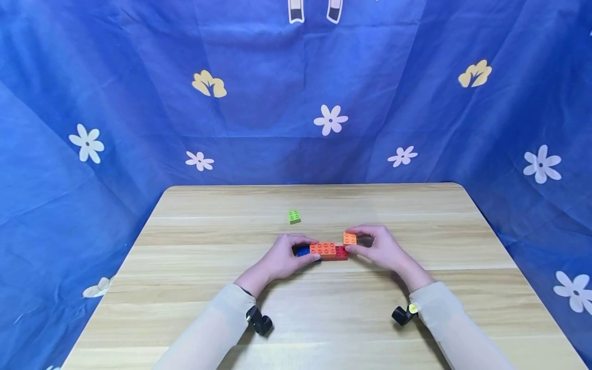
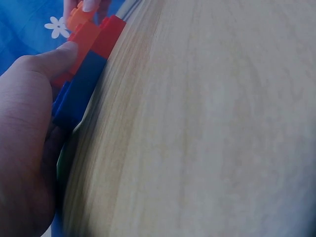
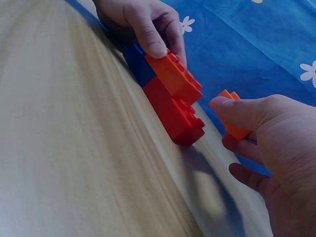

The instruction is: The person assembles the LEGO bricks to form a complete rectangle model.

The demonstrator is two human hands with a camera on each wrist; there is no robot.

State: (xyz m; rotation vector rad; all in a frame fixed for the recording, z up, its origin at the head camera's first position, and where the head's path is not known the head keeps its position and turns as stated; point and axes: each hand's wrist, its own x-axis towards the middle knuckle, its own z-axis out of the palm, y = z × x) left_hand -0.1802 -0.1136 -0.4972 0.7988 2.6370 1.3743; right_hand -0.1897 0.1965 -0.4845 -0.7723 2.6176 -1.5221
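Note:
A long orange brick (image 1: 322, 250) sits on top of a blue brick (image 3: 137, 64) and a red brick (image 3: 170, 113), which stand end to end on the table and are bridged by it. My left hand (image 1: 283, 255) holds this stack at its left side, thumb on the near face of the orange brick and fingers behind it. Studs at the right end of the red brick are bare. Between thumb and fingers my right hand (image 1: 380, 247) pinches a small square orange brick (image 1: 349, 238), studs up, just above and beside that bare end.
A small lime-green brick (image 1: 294, 217) lies on the wooden table (image 1: 222, 205) behind the stack, farther from me. Blue cloth (image 1: 268, 92) with flower prints hangs along the table's back and sides. Small black cameras (image 1: 260, 321) are strapped at both wrists.

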